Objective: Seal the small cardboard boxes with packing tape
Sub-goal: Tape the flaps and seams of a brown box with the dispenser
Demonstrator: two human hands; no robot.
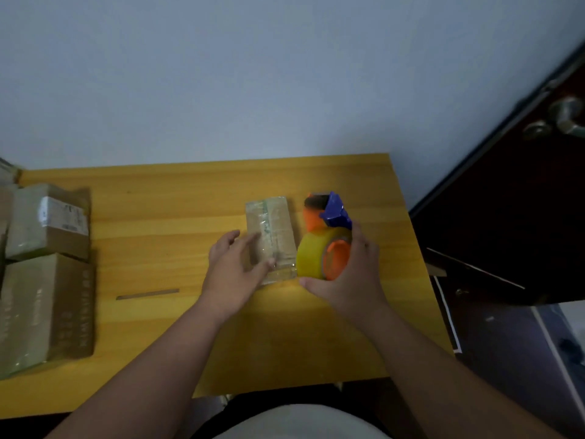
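Yellow table (158,217), box being taped.
Left hand (235,267) lay flat, steadying the box (278,229); right hand (354,277) clasped the tape dispenser (326,239) beside it.

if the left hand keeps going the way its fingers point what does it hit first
The left hand points right and slightly away; its fingers already lie on the small cardboard box. Beyond that, probably the tape dispenser.

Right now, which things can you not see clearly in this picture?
Head view only:
- Small brown cardboard box: near-left corner hidden under left hand.
- Orange and blue tape dispenser: handle hidden by right hand.
- Stacked taped boxes: cut by left edge; label print too blurred.
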